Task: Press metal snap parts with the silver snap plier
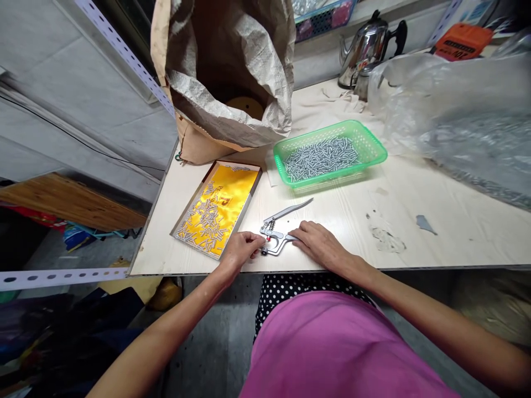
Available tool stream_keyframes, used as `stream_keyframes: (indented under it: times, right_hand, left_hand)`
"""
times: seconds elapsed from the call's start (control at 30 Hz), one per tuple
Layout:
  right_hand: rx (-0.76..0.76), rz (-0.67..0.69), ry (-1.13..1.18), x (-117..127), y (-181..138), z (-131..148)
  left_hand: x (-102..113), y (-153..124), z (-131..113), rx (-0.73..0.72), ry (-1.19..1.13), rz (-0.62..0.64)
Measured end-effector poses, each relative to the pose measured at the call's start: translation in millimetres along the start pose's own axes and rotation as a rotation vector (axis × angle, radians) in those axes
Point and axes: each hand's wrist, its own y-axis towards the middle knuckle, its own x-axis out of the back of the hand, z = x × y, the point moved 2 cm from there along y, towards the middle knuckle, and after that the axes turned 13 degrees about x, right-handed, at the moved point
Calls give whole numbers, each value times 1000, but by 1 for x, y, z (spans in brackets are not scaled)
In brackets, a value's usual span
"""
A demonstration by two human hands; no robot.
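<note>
A metal hand press tool lies on the pale table near the front edge, its long handle pointing up and right. My left hand is pinched at the tool's jaw end, its fingertips closed on something too small to make out. My right hand rests flat over the tool's lower handle, fingers curled on it. To the left lies a shallow box lid with yellow lining, holding several small metal pins. Behind the tool stands a green plastic basket filled with similar pins.
A large open paper sack stands at the back left of the table. A clear plastic bag covers the right side. A steel kettle sits at the back. The floor lies below the table's left edge.
</note>
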Motion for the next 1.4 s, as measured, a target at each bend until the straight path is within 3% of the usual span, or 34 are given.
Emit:
stream_keyframes:
  times: [0.37, 0.73, 0.97, 1.4]
  right_hand:
    - [26, -13, 4, -4, -1, -4]
    - [102, -22, -130, -7, -2, -7]
    - [137, 12, -150, -3, -1, -11]
    - [116, 36, -96, 26, 1, -14]
  left_hand:
    - [-9, -1, -14, 164, 230, 11]
    - [-3, 13, -26, 260, 425, 240]
    - [-8, 15, -36, 252, 612, 250]
    - [-11, -6, -5, 328, 468, 300]
